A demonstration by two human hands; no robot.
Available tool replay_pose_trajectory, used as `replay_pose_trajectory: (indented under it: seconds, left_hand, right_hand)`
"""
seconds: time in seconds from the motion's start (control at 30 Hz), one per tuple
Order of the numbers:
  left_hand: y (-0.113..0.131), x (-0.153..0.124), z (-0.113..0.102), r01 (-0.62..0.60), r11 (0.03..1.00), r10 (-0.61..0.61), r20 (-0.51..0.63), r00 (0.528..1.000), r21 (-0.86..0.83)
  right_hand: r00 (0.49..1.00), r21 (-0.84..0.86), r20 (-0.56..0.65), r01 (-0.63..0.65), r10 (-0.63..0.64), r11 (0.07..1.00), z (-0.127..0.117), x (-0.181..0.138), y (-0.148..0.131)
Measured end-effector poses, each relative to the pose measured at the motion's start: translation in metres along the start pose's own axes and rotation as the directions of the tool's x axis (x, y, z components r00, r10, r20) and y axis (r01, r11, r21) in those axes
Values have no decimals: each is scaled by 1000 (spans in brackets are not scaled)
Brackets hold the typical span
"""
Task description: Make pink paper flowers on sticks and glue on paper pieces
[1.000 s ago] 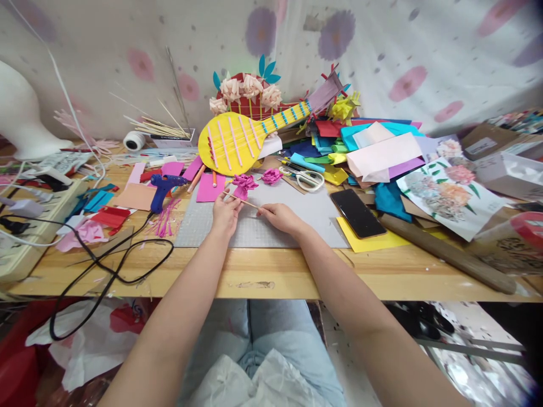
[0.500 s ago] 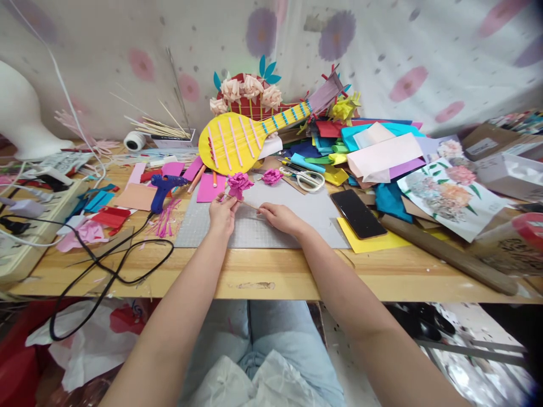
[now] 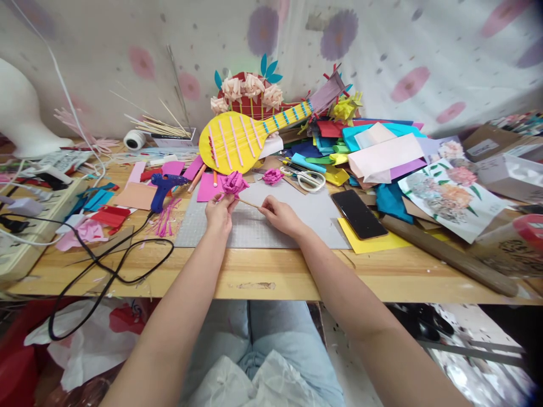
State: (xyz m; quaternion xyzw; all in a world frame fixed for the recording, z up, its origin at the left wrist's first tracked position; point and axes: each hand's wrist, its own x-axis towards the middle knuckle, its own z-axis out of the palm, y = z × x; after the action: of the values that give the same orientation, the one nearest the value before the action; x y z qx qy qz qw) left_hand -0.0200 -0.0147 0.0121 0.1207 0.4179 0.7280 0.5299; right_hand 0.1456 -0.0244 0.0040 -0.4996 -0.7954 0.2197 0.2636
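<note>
no legible txt/nos., label (image 3: 482, 148) on cardbd box (image 3: 499, 141) too blurry, dk marks (image 3: 508, 244) on clear container (image 3: 486, 254) unreadable

There are 2 magenta flowers (image 3: 235, 182), 4 pale roses (image 3: 254, 86), 1 glue gun (image 3: 160, 194) and 1 phone (image 3: 358, 215).

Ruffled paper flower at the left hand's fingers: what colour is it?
The ruffled paper flower is magenta, clearest in the head view.

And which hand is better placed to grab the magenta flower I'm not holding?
Probably your right hand: that loose flower lies just beyond it. It must release the thin stick, but your left hand is farther off, at the held flower.
</note>
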Motion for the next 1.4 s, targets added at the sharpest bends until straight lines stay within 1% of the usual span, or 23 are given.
replay_pose_trajectory:
  seconds: [0.17,0.3,0.37,0.5,0.57,0.67,0.77,0.83,0.9,0.97,1.03,1.17,1.33,1.4]
  left_hand:
    - [0,-1,1,-6,1000,5,-31,999,-20]
    - [-1,1,0,14,999,-15,-32,999,-29]
    - [-2,2,0,34,999,-34,-10,999,-27]
    - [0,1,0,66,998,-65,71,995,-11]
    - [0,0,0,72,997,-72,82,994,-1]
    - [0,0,0,66,998,-67,51,996,11]
    - [0,0,0,45,999,-45,-1,999,11]
    - [0,1,0,27,1000,-27,-29,999,3]
    - [0,2,0,8,1000,-8,-45,999,4]
    - [0,2,0,-6,1000,6,-44,999,10]
    - [-1,2,0,-9,1000,9,-39,999,15]
    - [-1,1,0,10,1000,-9,-25,1000,15]
    - [2,-1,-1,81,996,-82,56,995,32]
    - [3,0,-1,97,994,-100,70,993,49]
  right_hand:
    - [1000,20,-15,-13,14,1000,0,0,-2]
    - [999,-11,-31,-45,45,999,-1,1,-4]
    - [998,-31,-28,-56,56,998,-1,1,-4]
    - [996,-40,-16,-93,93,995,-5,1,-4]
    - [994,-27,6,-110,110,994,-7,1,-4]
    - [990,3,57,-132,131,991,-9,1,-4]
    - [989,19,93,-118,116,993,-7,2,-3]
    - [993,15,78,-86,84,996,-5,1,-2]
    - [999,10,31,-44,43,999,-4,1,-2]
    - [1000,6,-20,-8,9,1000,-3,1,-1]
    - [999,7,-45,9,-9,1000,-2,1,-1]
    - [999,15,-46,-18,19,1000,-2,2,0]
    - [998,33,-18,-55,55,998,-2,3,2]
    - [998,34,-11,-65,65,997,-2,3,3]
